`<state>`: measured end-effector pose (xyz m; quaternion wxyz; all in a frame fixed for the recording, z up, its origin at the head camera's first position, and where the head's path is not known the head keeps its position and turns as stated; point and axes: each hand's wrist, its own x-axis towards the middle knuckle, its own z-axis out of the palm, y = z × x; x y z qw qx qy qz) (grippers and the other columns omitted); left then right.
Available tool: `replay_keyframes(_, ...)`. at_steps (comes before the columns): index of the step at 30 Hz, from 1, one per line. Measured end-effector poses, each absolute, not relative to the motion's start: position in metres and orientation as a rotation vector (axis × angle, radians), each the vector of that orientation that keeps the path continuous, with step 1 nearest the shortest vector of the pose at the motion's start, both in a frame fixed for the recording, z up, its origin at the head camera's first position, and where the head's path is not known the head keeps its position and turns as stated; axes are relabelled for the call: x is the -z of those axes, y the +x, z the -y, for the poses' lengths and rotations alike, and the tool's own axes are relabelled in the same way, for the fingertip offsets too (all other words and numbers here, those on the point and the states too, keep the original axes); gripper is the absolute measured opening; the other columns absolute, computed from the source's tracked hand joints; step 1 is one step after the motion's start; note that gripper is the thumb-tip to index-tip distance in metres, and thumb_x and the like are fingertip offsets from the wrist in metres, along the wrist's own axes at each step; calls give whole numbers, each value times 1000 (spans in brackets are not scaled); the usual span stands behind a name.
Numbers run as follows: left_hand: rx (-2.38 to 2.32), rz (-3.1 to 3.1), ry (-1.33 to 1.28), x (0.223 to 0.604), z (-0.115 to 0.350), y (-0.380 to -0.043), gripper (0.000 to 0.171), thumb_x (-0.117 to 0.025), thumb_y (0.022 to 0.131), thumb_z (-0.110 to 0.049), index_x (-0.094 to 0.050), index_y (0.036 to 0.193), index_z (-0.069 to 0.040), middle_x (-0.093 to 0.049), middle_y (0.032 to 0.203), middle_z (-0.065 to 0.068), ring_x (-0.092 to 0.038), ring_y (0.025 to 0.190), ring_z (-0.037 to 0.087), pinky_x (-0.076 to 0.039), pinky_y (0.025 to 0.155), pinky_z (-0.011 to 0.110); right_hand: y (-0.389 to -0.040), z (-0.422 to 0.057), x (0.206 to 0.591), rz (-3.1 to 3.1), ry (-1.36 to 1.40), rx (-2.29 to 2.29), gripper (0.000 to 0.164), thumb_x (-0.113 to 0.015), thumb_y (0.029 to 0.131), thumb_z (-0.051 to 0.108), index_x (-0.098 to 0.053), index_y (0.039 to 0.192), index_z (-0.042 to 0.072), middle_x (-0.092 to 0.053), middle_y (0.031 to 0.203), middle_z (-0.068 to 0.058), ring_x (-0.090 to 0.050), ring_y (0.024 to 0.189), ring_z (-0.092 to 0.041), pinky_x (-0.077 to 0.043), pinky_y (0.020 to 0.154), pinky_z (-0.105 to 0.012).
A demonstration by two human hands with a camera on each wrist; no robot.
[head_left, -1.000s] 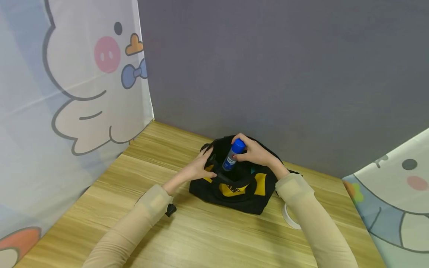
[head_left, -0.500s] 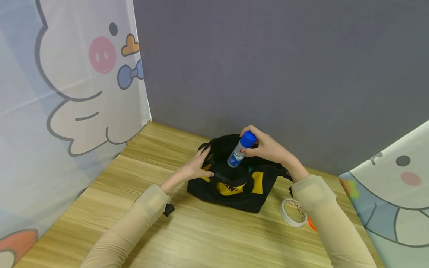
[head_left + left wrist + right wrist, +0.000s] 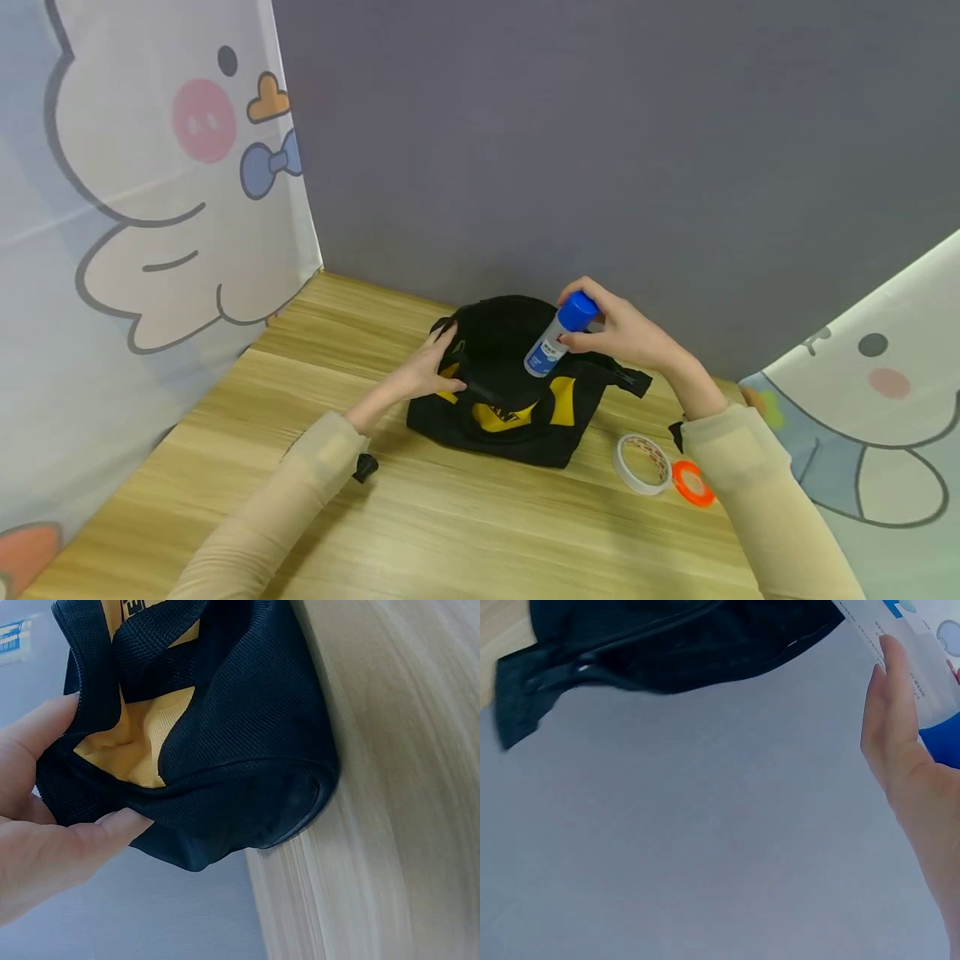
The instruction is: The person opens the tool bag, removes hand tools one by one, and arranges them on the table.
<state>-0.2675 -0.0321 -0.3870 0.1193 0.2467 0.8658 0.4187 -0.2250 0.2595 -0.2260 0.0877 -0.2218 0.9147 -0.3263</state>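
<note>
A black tool bag [image 3: 495,442] with yellow patches stands on the wooden table, its top gaping. My left hand [image 3: 422,372] grips the rim at the bag's left end; in the left wrist view a thumb and finger [image 3: 112,829] lie along the fabric edge. My right hand [image 3: 626,333] holds a spray can [image 3: 550,346] near its blue cap, thumb on one side and fingers on the other. The tilted can, pale with a blue label, overlaps the bag's opening in the head view. Its printed side also shows at the edge of the right wrist view.
A roll of white tape [image 3: 642,464] lies right of the bag, beside an orange tape roll [image 3: 693,483]. A small black object [image 3: 365,467] sits near the left sleeve. A grey wall [image 3: 600,150] rises behind the table.
My right hand has lifted the spray can up and rightward from deeper inside the bag. The left hand stays at the bag's rim. The orange roll has come into sight.
</note>
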Motion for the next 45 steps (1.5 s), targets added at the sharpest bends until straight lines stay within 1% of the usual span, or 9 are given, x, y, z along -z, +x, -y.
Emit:
replay_keyframes(4, -1226, -2521, 715, 387, 34, -267, 100, -70, 84, -26, 4, 152, -16, 8, 159, 14, -6, 145, 39, -28, 109, 59, -217, -273, 226, -2731, -662, 968, 48, -67, 86, 23, -39, 125, 20, -46, 127, -13, -54, 110, -37, -55, 81, -43)
replay_keyframes(9, -1219, -2529, 726, 387, 35, -267, 100, -69, 84, -27, 4, 152, -17, 8, 159, 13, -4, 145, 39, -25, 110, 60, -206, -290, 227, -2760, -668, 964, 47, -67, 87, 22, -40, 124, 19, -48, 122, -11, -55, 105, -34, -55, 77, -39)
replay_keyframes(14, -1205, -2539, 728, 387, 33, -267, 99, -68, 85, -28, 4, 152, -16, 8, 159, 13, -1, 146, 38, -23, 110, 61, -193, -308, 229, -2779, -663, 956, 45, -66, 87, 20, -40, 124, 18, -48, 121, -12, -55, 103, -34, -54, 75, -37)
replay_keyframes(19, -1193, -2546, 728, 385, 34, -266, 100, -68, 85, -28, 4, 152, -16, 7, 159, 12, -1, 146, 38, -22, 111, 61, -181, -323, 229, -2798, -642, 936, 45, -66, 87, 19, -41, 124, 17, -49, 120, -11, -55, 102, -34, -54, 74, -37)
replay_keyframes(26, -1191, -2543, 725, 384, 34, -265, 100, -69, 85, -28, 4, 152, -15, 6, 159, 12, -1, 146, 38, -21, 111, 61, -165, -343, 233, -2868, -631, 838, 43, -67, 86, 21, -43, 121, 22, -52, 118, -8, -56, 97, -29, -52, 73, -33)
replay_keyframes(34, -1186, -2561, 734, 385, 35, -266, 100, -69, 84, -29, 3, 152, -12, 5, 159, 14, -2, 145, 40, -21, 110, 62, -150, -363, 242, -2875, -589, 829, 43, -68, 86, 21, -44, 122, 15, -53, 117, -8, -57, 96, -28, -52, 72, -31)
replay_keyframes(39, -1204, -2548, 740, 386, 35, -267, 101, -70, 84, -29, 3, 152, -12, 5, 159, 14, -3, 145, 40, -21, 110, 62, -142, -376, 249, -2858, -536, 856, 41, -67, 86, 22, -44, 120, 17, -51, 118, -8, -56, 98, -30, -52, 72, -32)
replay_keyframes(45, -1202, -2547, 729, 387, 33, -266, 101, -70, 83, -29, 3, 152, -13, 4, 159, 11, -4, 146, 38, -21, 111, 61, -138, -395, 260, -2828, -489, 893, 40, -66, 87, 21, -44, 120, 15, -49, 119, -10, -54, 100, -34, -52, 72, -33)
